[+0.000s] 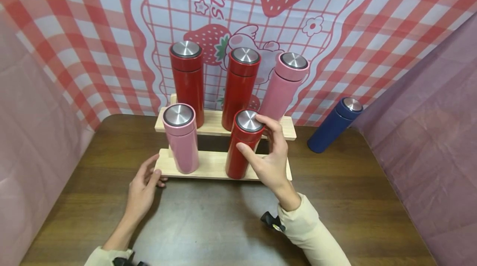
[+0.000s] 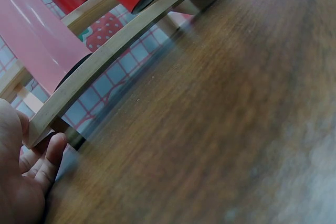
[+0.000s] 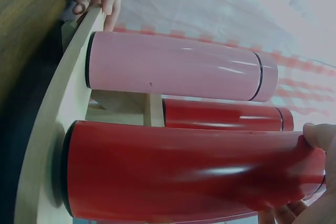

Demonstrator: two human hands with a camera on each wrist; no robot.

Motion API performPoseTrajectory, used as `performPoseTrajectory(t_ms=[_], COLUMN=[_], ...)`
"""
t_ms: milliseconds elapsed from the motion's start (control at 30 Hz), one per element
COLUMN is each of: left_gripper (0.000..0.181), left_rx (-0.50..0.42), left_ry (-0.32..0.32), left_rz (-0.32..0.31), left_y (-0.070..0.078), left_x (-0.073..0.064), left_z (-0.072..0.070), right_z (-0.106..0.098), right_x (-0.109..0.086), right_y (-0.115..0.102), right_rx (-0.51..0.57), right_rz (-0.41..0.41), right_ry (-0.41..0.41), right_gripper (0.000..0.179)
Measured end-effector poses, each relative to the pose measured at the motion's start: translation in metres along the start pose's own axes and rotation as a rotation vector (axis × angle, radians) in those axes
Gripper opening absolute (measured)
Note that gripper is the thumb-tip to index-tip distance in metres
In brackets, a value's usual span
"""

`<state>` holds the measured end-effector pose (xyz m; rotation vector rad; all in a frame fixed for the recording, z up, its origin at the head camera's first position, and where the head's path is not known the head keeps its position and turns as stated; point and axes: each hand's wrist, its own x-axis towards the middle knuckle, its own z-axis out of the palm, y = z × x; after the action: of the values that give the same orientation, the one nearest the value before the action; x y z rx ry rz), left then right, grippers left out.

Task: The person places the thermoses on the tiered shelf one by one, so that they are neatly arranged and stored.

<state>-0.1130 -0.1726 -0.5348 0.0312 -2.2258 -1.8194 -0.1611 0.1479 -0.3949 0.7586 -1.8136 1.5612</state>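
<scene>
My right hand point(image 1: 272, 162) grips the upper part of a red thermos bottle point(image 1: 238, 154), thumb on one side and fingers on the other. That bottle's base is at the right part of the wooden two-tier rack's point(image 1: 212, 162) lower shelf; I cannot tell whether it rests flat. At the shelf's left end my left hand point(image 1: 143, 185) holds the board, fingers reaching underneath in the left wrist view. A pink thermos bottle point(image 1: 182, 146) stands on the lower shelf's left. Two red bottles point(image 1: 190, 88), point(image 1: 240, 88) and a pink bottle point(image 1: 281, 92) stand on the upper shelf.
A blue thermos bottle point(image 1: 329, 129) stands on the brown wooden table point(image 1: 208, 216), right of the rack. Behind hangs a red-and-white checked strawberry cloth point(image 1: 104, 30). Pink cloths point(image 1: 33, 113) hang at both sides.
</scene>
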Motion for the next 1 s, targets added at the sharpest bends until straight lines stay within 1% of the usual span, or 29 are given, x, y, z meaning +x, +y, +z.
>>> performPoseTrajectory(t_ms=[233,467,767,1000], left_gripper=[0.046,0.045,0.045,0.045], left_rx=[0.003,0.005,-0.004,0.002], left_ry=[-0.006,-0.003,0.001,0.002], left_rz=[-0.006,-0.009,0.000,0.004], left_y=[0.001,0.002,0.002,0.002], left_x=[0.001,0.000,-0.001,-0.001], left_z=[0.000,0.000,0.000,0.000], right_z=[0.009,0.013,0.017,0.016], right_x=[-0.002,-0.001,-0.001,-0.003], right_y=[0.008,0.011,0.011,0.013], right_rx=[-0.015,-0.019,-0.026,-0.063], right_rz=[0.032,0.028,0.018,0.006], right_ry=[0.012,0.029,0.030,0.026], right_gripper=[0.076,0.069,0.071,0.072])
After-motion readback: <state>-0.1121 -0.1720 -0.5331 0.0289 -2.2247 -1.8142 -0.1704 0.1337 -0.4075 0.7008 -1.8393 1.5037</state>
